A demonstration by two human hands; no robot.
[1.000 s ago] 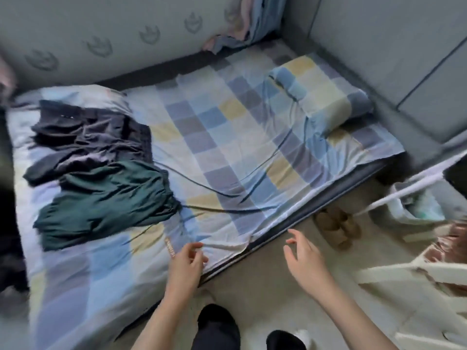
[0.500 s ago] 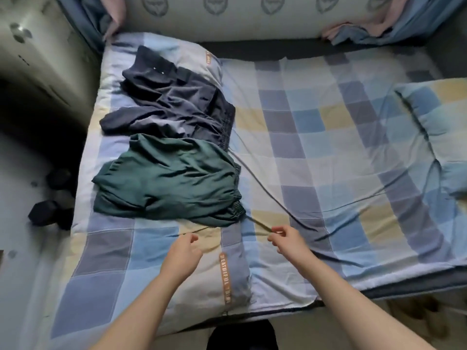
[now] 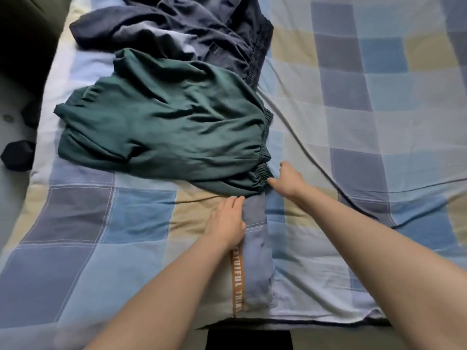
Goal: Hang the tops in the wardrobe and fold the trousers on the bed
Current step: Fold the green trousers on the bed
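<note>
Both hands have advanced up the bed to the green trousers [image 3: 166, 125]. The right hand [image 3: 288, 181] now reaches the elasticated waistband, apparently touching it; the left hand [image 3: 226, 222] lies just below the hem.

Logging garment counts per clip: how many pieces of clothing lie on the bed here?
2: green trousers near the person's hands, and a dark navy garment just beyond, partly under them. The frame crops the bed, so more may be hidden.

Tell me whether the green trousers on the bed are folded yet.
Not folded. The green trousers lie crumpled in a loose heap, their elastic waistband bunched by the right hand; the left hand reaches their near edge.
</note>
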